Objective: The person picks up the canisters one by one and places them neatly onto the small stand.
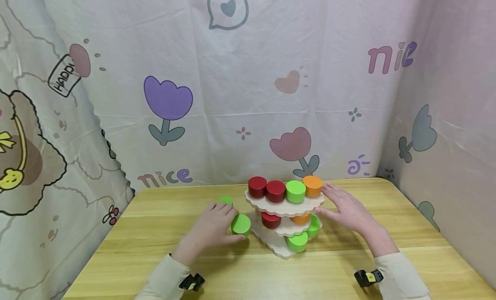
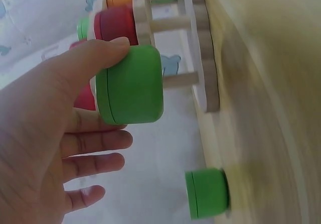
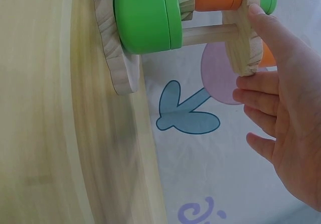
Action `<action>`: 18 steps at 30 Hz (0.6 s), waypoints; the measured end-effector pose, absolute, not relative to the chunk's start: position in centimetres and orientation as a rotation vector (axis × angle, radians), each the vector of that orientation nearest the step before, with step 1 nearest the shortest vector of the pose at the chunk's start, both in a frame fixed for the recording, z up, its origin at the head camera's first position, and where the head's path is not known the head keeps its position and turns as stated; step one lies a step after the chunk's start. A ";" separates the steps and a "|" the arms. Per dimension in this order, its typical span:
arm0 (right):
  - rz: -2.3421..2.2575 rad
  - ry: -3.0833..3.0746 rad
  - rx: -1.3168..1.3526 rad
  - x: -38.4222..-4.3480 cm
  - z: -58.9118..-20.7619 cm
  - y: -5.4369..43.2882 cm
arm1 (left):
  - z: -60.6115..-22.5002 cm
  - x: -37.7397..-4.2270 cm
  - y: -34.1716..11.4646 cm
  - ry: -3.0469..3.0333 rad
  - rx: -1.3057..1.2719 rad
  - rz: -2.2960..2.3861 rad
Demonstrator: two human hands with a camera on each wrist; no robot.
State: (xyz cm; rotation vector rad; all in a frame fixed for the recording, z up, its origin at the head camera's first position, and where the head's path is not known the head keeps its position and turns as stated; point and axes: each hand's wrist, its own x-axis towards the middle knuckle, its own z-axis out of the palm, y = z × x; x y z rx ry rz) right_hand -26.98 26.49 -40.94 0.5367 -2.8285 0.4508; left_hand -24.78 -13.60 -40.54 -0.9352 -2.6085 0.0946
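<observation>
My left hand pinches a green cylinder block between thumb and fingers, lifted above the table just left of a tiered wooden stand. A second green block stands on the table beyond that hand. On the stand's top tier sit two red blocks, a green block and an orange block. Red and orange blocks show on the middle tier, with two green blocks on the bottom one. My right hand touches the top tier's right edge, its fingers extended.
The wooden table carries the stand near its middle. A printed cloth hangs behind the table and along both sides. Small black devices are worn on both wrists.
</observation>
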 end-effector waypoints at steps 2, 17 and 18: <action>0.454 -2.831 0.534 -26.9 -40.9 26.4 | -40.5 -24.5 -13.2 -2.598 -0.957 0.114; 0.460 -2.827 0.537 -26.8 -40.8 26.5 | -41.5 -22.9 -10.2 -2.571 -1.014 0.169; 0.459 -2.825 0.539 -26.9 -40.8 26.5 | -41.6 -22.8 -10.1 -2.578 -1.013 0.163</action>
